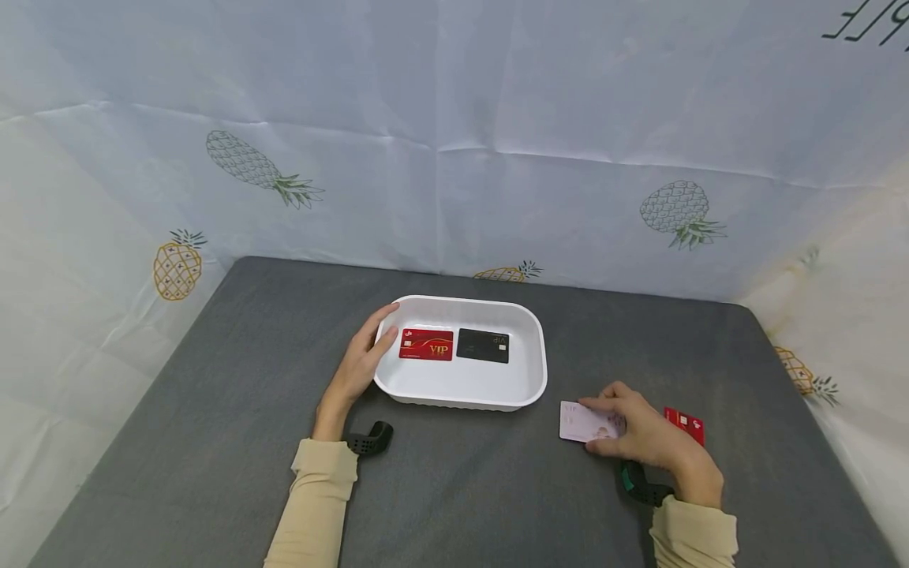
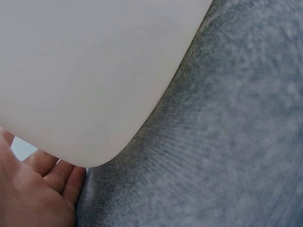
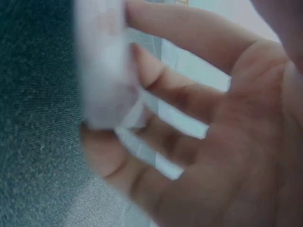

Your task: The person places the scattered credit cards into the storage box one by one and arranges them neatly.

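Observation:
A white tray (image 1: 533,371) sits mid-table and holds a red VIP card (image 1: 426,345) and a black card (image 1: 483,345) side by side. My left hand (image 1: 364,355) rests against the tray's left rim with fingers fairly straight; the left wrist view shows the tray's underside (image 2: 85,71) above the fingers (image 2: 52,179). At the right, my right hand (image 1: 639,430) pinches a pale pinkish-white card (image 1: 578,420) just above the cloth; the right wrist view shows that card (image 3: 102,66), blurred, between thumb and fingers. A red card (image 1: 685,424) lies flat behind this hand.
The table is covered in grey cloth (image 1: 213,410). White pineapple-print sheets (image 1: 454,158) wall it at the back and both sides. Black wrist straps (image 1: 369,439) show at both sleeves.

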### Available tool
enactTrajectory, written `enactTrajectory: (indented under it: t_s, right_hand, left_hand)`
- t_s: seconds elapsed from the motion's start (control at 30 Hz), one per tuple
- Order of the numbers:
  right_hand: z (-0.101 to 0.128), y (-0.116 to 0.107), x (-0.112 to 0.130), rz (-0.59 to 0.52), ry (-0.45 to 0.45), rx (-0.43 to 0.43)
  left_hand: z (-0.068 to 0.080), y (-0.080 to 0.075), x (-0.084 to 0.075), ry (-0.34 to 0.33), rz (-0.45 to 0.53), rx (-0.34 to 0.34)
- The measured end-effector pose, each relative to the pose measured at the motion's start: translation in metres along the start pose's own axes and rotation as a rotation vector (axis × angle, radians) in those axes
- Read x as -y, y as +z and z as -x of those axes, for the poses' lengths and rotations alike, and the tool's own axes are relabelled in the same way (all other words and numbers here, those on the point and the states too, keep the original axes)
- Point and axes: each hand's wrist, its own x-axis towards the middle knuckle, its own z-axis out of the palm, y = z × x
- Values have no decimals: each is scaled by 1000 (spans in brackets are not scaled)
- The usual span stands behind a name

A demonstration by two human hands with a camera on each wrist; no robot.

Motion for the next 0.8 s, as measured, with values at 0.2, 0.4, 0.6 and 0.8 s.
enactTrajectory:
  t_s: [0.2,0.4,0.6,0.8]
  right_hand:
    - [-1,0,0,84,-77,-139]
    - [-2,-2,2,110,-76,-189]
    - [-2,-3,6,132,-62,-233]
    - [-1,-4,8,130,-56,-261]
  left_hand:
    - [0,1,0,-3,3,-1]
    - [-1,0,1,-6,7,-9]
    - [-1,0,0,-12,-4,-11]
    - [-1,1,0,-14,2,-8]
